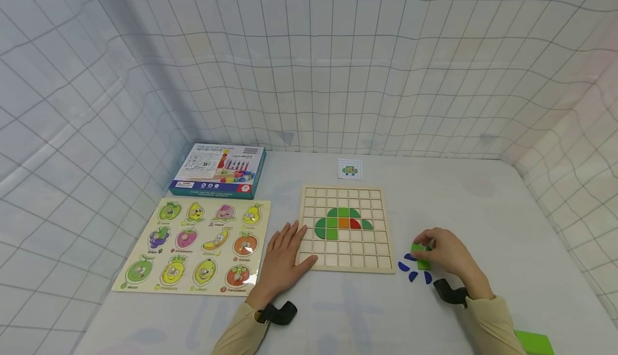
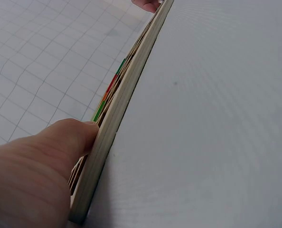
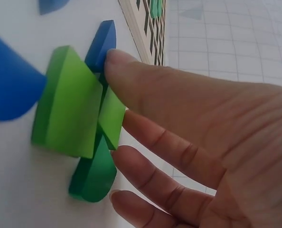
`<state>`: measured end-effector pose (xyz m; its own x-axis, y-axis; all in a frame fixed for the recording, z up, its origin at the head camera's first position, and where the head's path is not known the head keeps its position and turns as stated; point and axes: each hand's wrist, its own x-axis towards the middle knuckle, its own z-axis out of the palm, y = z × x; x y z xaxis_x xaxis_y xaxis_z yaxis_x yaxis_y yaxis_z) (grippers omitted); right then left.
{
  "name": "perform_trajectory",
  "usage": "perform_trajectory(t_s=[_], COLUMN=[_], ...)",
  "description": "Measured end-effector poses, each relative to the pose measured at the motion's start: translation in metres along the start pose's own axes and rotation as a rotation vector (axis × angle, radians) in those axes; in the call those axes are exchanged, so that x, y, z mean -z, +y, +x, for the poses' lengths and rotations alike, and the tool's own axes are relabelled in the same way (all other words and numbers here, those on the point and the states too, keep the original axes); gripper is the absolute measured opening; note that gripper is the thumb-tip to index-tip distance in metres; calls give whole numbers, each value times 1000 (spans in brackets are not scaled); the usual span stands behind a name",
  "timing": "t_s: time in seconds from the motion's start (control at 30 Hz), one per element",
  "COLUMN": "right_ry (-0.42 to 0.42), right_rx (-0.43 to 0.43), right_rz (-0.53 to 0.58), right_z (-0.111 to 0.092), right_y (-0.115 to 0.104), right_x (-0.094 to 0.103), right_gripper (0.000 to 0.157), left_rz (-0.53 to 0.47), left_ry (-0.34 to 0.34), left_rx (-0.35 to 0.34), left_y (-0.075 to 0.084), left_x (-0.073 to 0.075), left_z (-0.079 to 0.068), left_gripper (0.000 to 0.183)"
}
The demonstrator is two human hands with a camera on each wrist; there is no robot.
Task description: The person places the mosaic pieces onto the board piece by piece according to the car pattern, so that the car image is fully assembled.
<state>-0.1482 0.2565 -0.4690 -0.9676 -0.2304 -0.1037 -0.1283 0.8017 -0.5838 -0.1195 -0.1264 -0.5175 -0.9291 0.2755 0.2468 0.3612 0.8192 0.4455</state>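
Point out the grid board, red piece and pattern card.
Grid board (image 1: 357, 248): head view, a bare lower cell.
Red piece (image 1: 354, 224): head view, middle of top face.
Pattern card (image 1: 350, 170): head view, its printed picture.

Looked forward and down from the head over the board (image 1: 354, 260), skimmed close along its edge (image 2: 108, 135) from the left wrist, and faced green blocks (image 3: 70, 104) closely from the right, sharing that board throughout.
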Motion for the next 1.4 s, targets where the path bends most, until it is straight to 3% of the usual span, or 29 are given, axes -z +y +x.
perform_trajectory(t_s=[0.33, 1.07, 1.4], right_ry=[-7, 8, 20], right_rx=[-26, -18, -56], right_rz=[31, 33, 0], right_z=[2, 5, 1], right_y=[-2, 2, -6], right_x=[-1, 0, -4], right_gripper=[20, 18, 21], left_rz=[3, -3, 0], left_ry=[30, 23, 15], left_rx=[-21, -16, -11], left_y=[-1, 1, 2], left_x=[-1, 1, 1], left_z=[0, 0, 0], left_gripper=[71, 71, 71])
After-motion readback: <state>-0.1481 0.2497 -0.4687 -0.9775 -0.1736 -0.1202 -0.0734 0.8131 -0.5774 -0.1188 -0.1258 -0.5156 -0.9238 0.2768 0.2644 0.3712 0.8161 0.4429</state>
